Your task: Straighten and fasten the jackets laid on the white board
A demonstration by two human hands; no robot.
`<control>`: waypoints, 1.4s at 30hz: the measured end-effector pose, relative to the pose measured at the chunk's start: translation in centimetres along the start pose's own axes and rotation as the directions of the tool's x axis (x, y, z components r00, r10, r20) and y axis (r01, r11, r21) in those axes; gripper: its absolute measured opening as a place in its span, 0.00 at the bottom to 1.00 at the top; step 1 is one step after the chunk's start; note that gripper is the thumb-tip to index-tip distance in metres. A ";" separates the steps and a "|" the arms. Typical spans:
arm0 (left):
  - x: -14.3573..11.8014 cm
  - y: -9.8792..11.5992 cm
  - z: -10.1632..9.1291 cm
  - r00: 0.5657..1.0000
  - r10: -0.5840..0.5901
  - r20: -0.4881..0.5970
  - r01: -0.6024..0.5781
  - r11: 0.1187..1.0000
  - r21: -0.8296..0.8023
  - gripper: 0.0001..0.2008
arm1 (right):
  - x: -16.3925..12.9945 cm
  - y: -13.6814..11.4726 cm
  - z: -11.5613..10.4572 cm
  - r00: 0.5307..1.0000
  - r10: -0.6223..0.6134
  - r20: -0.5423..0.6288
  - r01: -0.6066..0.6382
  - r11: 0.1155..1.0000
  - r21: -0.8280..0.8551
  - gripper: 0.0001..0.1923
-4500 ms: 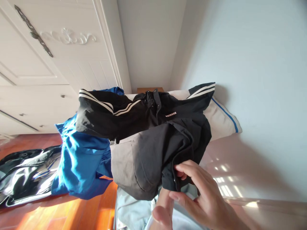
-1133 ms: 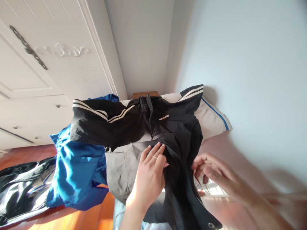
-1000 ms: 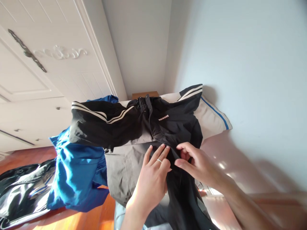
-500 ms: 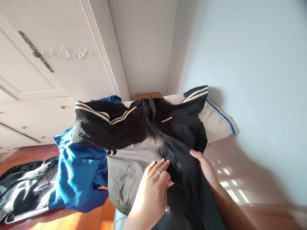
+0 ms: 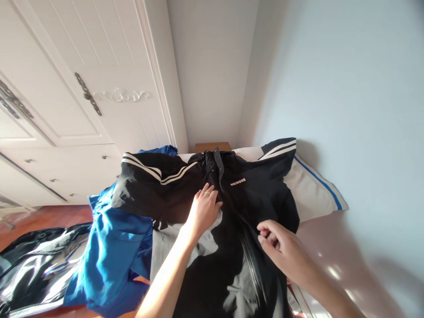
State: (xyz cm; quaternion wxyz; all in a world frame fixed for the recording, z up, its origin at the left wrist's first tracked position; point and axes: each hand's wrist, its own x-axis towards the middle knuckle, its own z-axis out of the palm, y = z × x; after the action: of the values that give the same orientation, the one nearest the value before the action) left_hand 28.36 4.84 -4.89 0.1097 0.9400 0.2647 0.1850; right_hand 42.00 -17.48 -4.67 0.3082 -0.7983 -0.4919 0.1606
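Black jacket, striped sleeves, spread on bed: chest pressed flat by left hand, fingers extended; front edge pinched by right hand; best kept taut.

Left hand flat, right hand curled

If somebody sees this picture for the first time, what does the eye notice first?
First, the black jacket with white stripes, spread out in the middle. The left hand lies flat on its chest, and the right hand pinches the fabric beside the zipper. On the left hangs a bright blue garment.
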 end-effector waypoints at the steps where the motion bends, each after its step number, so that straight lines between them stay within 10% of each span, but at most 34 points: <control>1: 1.1 -0.2 0.4 1.000 0.022 0.023 -0.022 1.000 0.020 0.17 | 1.1 -0.9 -0.3 0.996 -0.064 -0.067 0.064 0.998 -0.005 0.14; 8: 3.8 0.0 2.1 0.974 0.184 0.132 -0.187 0.982 0.012 0.21 | 16.1 -5.6 0.2 0.978 -0.190 -0.088 0.156 0.942 -0.298 0.22; 15: 8.4 -3.9 -0.8 0.987 0.162 0.007 -0.160 0.981 -0.107 0.17 | 28.0 -5.3 2.1 0.927 -0.371 0.045 0.360 0.854 -0.375 0.20; 22: 18.0 -10.9 -0.5 0.983 -0.128 -0.131 0.104 0.980 -0.171 0.18 | 33.1 -5.5 2.8 0.933 -0.354 0.058 0.343 0.835 -0.430 0.16; 27: 22.4 -13.6 0.8 0.984 -0.175 -0.033 0.154 0.932 -0.329 0.11 | 35.6 -5.4 3.2 0.937 -0.341 0.081 0.336 0.806 -0.488 0.15; 42: 22.0 -14.9 1.7 0.961 -0.273 0.047 0.197 0.552 -0.811 0.12 | 35.9 -5.7 3.5 0.920 -0.387 0.066 0.356 0.750 -0.558 0.20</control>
State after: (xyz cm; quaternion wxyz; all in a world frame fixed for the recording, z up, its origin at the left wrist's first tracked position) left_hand 39.67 29.02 -4.60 0.5372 0.7341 0.2789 0.3078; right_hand 52.79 17.28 -1.89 0.0999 -0.7431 -0.6572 -0.0765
